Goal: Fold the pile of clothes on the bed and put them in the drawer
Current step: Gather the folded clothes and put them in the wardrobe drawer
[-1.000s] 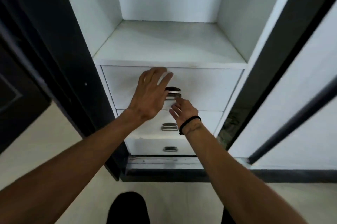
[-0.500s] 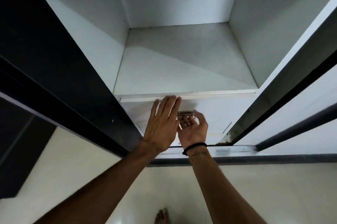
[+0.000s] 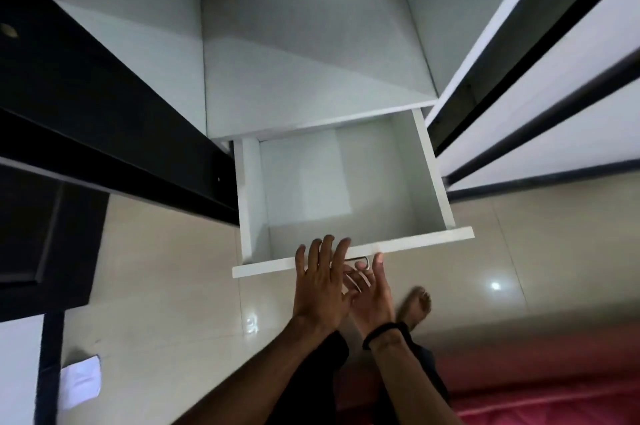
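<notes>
Drawer (image 3: 346,182) is out and bare inside, my right hand (image 3: 372,296) hooking fingers on the handle (image 3: 360,260) to haul it, left hand (image 3: 320,286) spread flat against the front to steady, no clothes in view.

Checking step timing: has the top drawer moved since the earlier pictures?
Yes. The drawer has slid outward, toward the person, out from under the fixed shelf; its inside now shows.

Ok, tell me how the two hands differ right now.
The left hand shows its back, fingers straight and spread over the drawer front; the right hand is palm-up, fingers curled at the metal handle. Only the right wrist wears a black band. Both meet at the open drawer's front edge.
</notes>
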{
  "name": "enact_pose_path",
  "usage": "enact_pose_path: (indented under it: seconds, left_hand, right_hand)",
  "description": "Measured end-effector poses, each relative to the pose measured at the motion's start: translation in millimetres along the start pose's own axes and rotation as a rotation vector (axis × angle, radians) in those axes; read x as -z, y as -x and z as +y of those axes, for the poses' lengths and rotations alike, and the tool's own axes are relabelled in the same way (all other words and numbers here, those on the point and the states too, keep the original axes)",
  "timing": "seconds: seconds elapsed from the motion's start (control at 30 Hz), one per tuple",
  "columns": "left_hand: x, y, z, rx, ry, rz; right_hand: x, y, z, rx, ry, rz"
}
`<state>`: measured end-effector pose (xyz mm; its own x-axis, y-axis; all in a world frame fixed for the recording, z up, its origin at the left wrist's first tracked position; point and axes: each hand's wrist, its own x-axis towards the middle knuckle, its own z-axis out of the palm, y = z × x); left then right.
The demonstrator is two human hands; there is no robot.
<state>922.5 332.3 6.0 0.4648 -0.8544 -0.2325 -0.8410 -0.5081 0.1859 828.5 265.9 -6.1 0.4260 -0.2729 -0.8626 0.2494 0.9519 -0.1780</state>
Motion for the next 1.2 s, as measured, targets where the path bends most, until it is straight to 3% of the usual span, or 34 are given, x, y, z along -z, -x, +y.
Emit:
enact_pose_path:
  seconds: [0.13, 0.23, 0.3, 0.37, 0.43, 0.5, 0.67, 0.83, 1.0, 1.2]
  left_hand:
    - [18, 15, 10, 0.021, -0.036, -0.099]
    - [46, 8, 25, 0.107, -0.01, -0.241]
    - [67, -2, 52, 0.116, 0.111, -0.209]
    - [82, -11, 90, 0.016, 0.227, -0.118]
    - [91, -19, 146, -0.111, 0.331, -0.119]
    - [94, -22, 210, -0.21, 0.419, -0.22]
    - [79, -12, 356, -0.425, 0.475, -0.357]
    - [48, 14, 490, -0.527, 0.505, -0.517]
    - [1, 28, 597, -0.344, 0.64, -0.802]
    - [-77, 18, 692, 0.117, 0.737, -1.146]
  right_hand:
    - [21, 26, -19, -0.011, 0.092, 0.101]
    - [36, 50, -54, 0.08, 0.072, 0.135]
    - [50, 69, -86, 0.149, 0.07, 0.143]
    - [66, 90, -116, 0.201, 0.071, 0.142]
    - [92, 115, -147, 0.258, 0.04, 0.155]
    - [126, 141, -172, 0.325, -0.023, 0.18]
    - [222, 206, -212, 0.441, -0.238, 0.303]
    - [327, 270, -236, 0.567, -0.457, 0.455]
    - [426, 303, -259, 0.644, -0.675, 0.579]
    - [528, 304, -297, 0.608, -0.738, 0.815]
